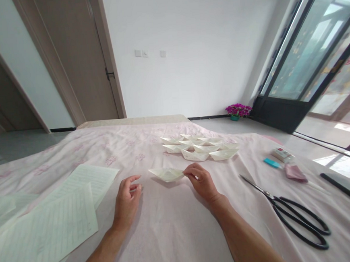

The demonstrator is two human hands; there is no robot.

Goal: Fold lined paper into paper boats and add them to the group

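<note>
A folded paper boat [166, 174] sits low over the pink cloth in front of me, its right tip pinched between the thumb and fingers of my right hand [200, 180]. To its left is my left hand [128, 199], fingers curved and apart, touching nothing that I can see. Just beyond, several more folded paper boats [195, 155] stand close together in rows on the cloth. Left of my left hand lie sheets of lined paper [61, 220], overlapping one another.
Black-handled scissors [269, 196] lie at the right, blades pointing away. Past them are a small white box [282, 155], a blue item [271, 163], a pink item [295, 173] and a long black object [348, 192]. The pink cloth [177, 235] has folds and wrinkles.
</note>
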